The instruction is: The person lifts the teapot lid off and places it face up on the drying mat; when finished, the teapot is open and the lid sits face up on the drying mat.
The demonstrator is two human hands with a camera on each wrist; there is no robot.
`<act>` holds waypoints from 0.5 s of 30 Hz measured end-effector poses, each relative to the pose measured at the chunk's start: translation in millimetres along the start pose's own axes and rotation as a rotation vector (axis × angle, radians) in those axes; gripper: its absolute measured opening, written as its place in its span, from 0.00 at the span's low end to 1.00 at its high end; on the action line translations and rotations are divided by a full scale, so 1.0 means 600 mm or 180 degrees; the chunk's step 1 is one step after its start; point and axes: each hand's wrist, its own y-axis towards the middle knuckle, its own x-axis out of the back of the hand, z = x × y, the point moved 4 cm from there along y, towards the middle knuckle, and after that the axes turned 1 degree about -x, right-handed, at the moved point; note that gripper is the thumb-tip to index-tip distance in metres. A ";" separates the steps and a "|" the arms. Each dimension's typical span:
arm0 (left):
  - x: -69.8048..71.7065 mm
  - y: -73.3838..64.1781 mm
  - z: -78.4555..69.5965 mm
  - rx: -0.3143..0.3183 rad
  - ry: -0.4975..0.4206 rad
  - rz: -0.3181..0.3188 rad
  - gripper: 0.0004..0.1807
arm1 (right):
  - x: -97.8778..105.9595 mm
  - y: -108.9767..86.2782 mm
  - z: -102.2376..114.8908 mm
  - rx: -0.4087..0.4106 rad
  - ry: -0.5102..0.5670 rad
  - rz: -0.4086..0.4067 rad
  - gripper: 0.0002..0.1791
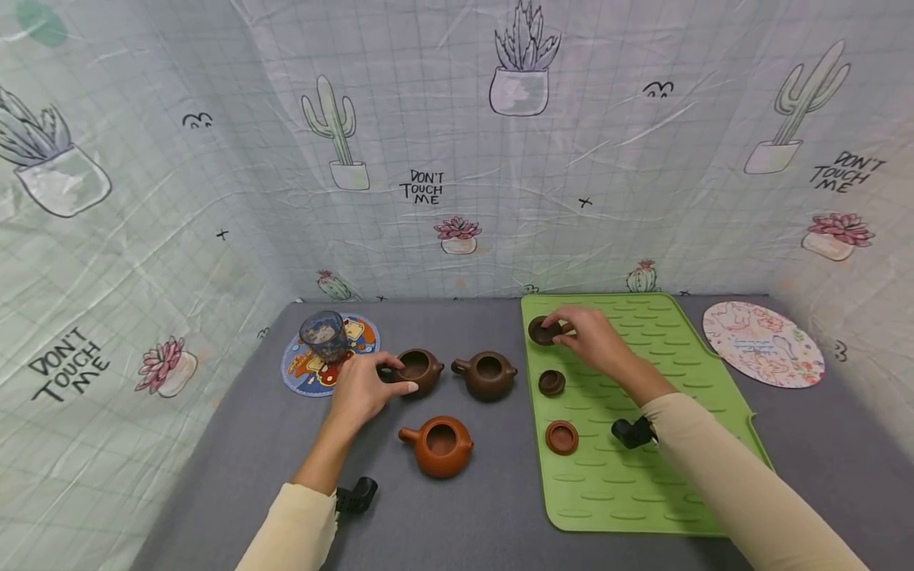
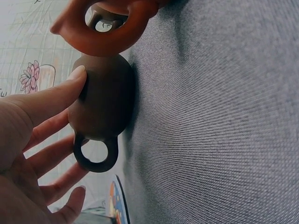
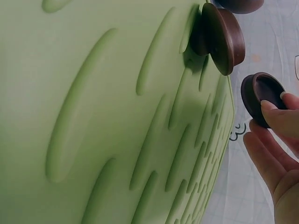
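My left hand (image 1: 364, 388) holds a dark brown teapot (image 1: 427, 371) at its rim, thumb on the near side and fingers behind. In the left wrist view the teapot's looped handle (image 2: 96, 154) points towards the lower fingers. Over the green mat's far left corner, my right hand (image 1: 591, 337) pinches a dark brown teapot lid (image 3: 254, 100) by its edge, hollow side showing. A second dark lid (image 1: 552, 383) and an orange-brown lid (image 1: 562, 437) lie on the mat below it. Another dark teapot (image 1: 489, 375) and an orange-brown teapot (image 1: 440, 446) stand lidless nearby.
The green ridged mat (image 1: 643, 492) covers the right of the grey cloth (image 1: 493, 507). At the left, a clear glass (image 1: 324, 337) stands on a blue patterned round mat (image 1: 300, 379). A pink round mat (image 1: 764, 345) lies far right. Printed curtains (image 1: 457, 143) hang behind.
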 end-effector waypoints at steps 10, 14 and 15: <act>0.000 0.000 0.002 0.0013 -0.0006 0.0015 0.20 | -0.008 -0.002 0.000 0.0049 -0.0075 0.0054 0.15; 0.000 0.000 0.001 0.0021 -0.0004 0.0011 0.19 | -0.014 -0.004 -0.001 0.0045 -0.0087 0.0113 0.15; 0.000 0.000 0.001 0.0021 -0.0001 0.0007 0.19 | -0.016 -0.005 -0.001 0.0036 -0.0097 0.0129 0.15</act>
